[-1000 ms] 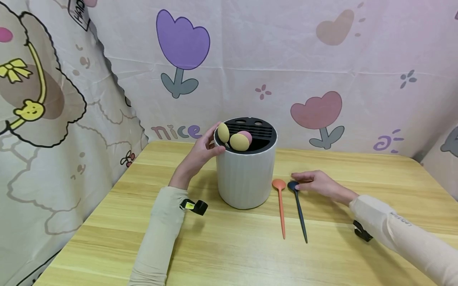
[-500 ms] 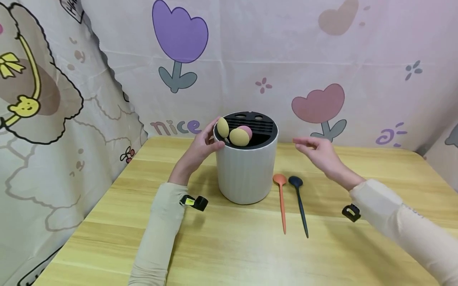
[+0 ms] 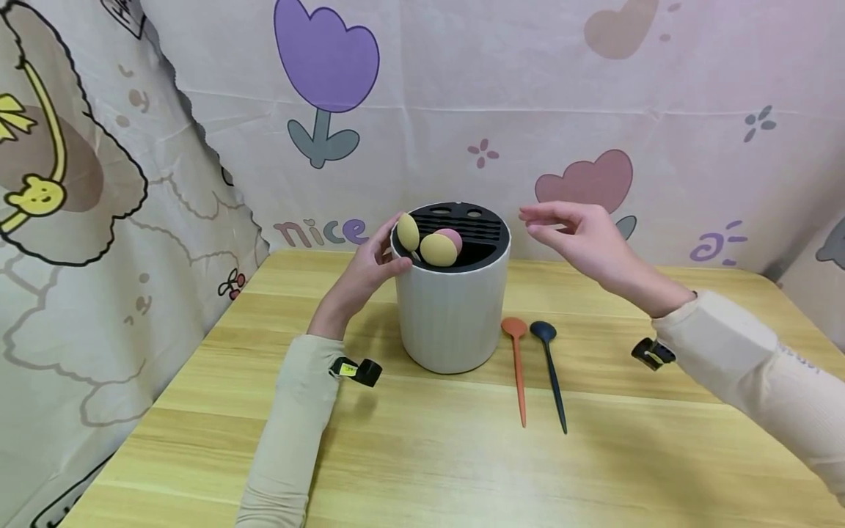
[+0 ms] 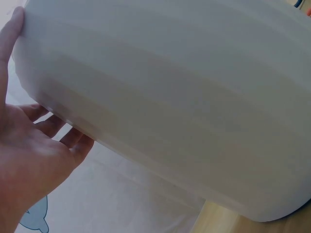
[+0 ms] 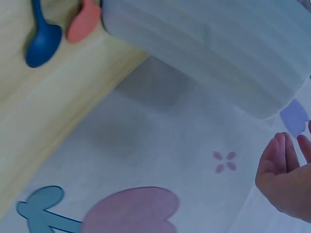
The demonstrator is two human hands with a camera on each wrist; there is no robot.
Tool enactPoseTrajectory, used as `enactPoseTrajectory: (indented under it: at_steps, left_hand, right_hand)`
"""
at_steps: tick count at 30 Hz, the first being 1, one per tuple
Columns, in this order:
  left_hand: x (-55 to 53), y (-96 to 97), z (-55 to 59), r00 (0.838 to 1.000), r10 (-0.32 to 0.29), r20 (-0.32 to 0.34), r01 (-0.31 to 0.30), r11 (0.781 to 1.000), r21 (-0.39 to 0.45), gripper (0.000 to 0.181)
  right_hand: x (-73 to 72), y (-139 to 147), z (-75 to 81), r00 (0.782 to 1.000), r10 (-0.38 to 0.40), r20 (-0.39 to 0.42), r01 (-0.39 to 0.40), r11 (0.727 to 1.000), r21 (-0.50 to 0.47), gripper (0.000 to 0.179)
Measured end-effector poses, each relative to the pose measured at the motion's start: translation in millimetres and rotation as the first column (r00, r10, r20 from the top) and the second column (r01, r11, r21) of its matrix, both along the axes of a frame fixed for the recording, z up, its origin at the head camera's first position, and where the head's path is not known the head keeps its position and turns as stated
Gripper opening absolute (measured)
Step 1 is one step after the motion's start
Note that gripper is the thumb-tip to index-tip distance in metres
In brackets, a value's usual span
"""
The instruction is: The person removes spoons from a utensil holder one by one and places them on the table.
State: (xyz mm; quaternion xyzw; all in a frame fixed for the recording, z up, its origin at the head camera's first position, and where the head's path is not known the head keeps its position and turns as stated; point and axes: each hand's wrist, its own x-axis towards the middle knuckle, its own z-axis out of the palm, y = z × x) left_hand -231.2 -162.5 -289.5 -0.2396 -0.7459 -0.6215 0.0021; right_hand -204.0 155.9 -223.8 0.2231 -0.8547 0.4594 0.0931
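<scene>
The left hand [image 3: 365, 275] holds the white pot [image 3: 452, 315] in the middle of the frame, fingers curled on its rim. The right hand [image 3: 581, 238] floats open, upper right of the pot, holding nothing
</scene>
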Motion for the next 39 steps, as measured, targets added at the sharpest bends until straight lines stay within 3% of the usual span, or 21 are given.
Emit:
enactPoseTrajectory:
  at_steps: [16,24,29,39]
  left_hand:
    - [-0.6,-1.1,0.4,1.000,-0.005,-0.002,0.004,1.000,-0.003,0.128]
    - [0.0,-0.1,0.0,1.000,-0.005,-0.006,0.005,1.000,0.001,0.128]
    - [-0.9,-0.6,-1.0,1.000,-0.010,-0.001,0.010,1.000,0.008,0.128]
    - [-0.1,0.3,-0.3,1.000,-0.007,0.017,0.007,1.000,0.007,0.127]
  right_hand:
    - [1.9,-31.5,35.4,0.978,0.165,0.126,-0.174,0.983,0.061,0.034]
    - [0.5,-49.4,32.5,0.960,0.205,0.191,-0.212,0.977,0.017,0.033]
    - [1.7,-59.2,31.8,0.954,0.208,0.215,-0.221,0.975,0.036,0.032]
    - [0.5,-69.2,28.0,0.925,0.292,0.241,-0.313,0.948,0.052,0.027]
